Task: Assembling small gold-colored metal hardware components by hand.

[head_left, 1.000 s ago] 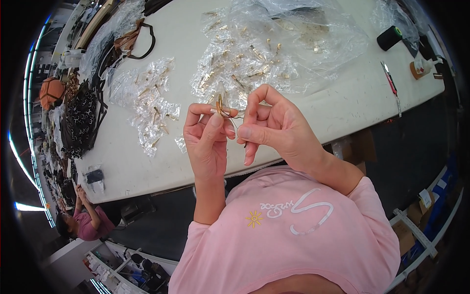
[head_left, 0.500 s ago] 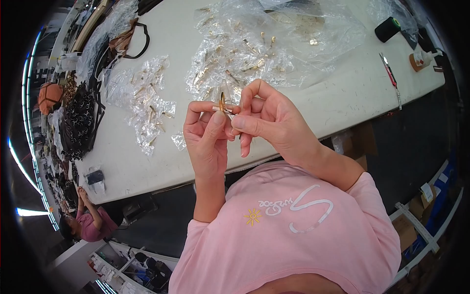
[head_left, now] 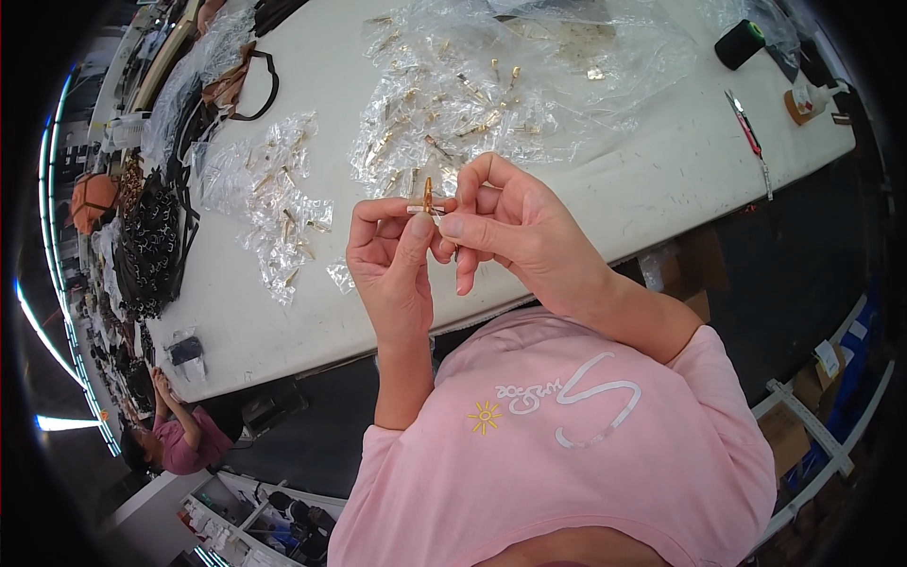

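Note:
My left hand (head_left: 392, 250) pinches a small gold-coloured metal piece (head_left: 428, 196) between thumb and fingers, above the table's near edge. The piece has a narrow upright part and a short pale bar across it. Close against it, my right hand (head_left: 529, 227) has its thumb and index finger pressed together at the piece's lower right side. What those fingertips grip is mostly hidden; a thin dark end shows beneath them. Beyond my hands lies a wide spread of clear plastic bags (head_left: 453, 104) with small gold metal parts. A smaller heap of similar bags (head_left: 283, 213) is to the left.
On the white table (head_left: 642, 203) at right are a black thread spool (head_left: 739, 44), red-handled tweezers or snips (head_left: 749, 142) and an orange-brown bottle (head_left: 808, 102). Black straps (head_left: 146, 236) pile up at the left edge. Another person (head_left: 184, 430) is at the lower left.
The gold piece has turned, so its loop now looks narrower and more edge-on. Both hands stay together, with only slight finger movement. The whole view has shifted a little.

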Demonstrator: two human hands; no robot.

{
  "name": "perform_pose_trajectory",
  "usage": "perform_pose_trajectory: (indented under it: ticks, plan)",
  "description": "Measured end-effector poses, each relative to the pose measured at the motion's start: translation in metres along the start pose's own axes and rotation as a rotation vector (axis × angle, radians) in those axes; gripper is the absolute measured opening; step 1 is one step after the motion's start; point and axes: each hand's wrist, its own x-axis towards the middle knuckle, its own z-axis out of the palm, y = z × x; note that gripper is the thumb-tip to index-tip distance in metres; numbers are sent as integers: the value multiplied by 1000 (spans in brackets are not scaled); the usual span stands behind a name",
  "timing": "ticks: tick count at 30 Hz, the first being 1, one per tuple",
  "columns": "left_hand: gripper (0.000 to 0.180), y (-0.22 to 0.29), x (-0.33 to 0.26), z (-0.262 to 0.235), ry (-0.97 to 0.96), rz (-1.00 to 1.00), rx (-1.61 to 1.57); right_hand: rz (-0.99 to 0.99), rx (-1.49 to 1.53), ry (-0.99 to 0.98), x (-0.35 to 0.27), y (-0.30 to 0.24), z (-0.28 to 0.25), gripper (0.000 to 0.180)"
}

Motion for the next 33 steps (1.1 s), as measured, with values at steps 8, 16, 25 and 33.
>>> perform_pose_trajectory:
  ticks: [8,16,25,33]
  plan:
    - [16,-7,-2,1,36,212,388,-10,13,62,1,6,-10,17]
    - [16,-8,-6,2,-1,124,368,-108,-245,94,2,8,-24,19]
    - [11,-7,3,-17,-84,-447,-440,-510,-581,231,17,3,-48,9]
    - [11,-9,0,-19,-112,-587,-695,-399,-650,35,5,10,-38,12]
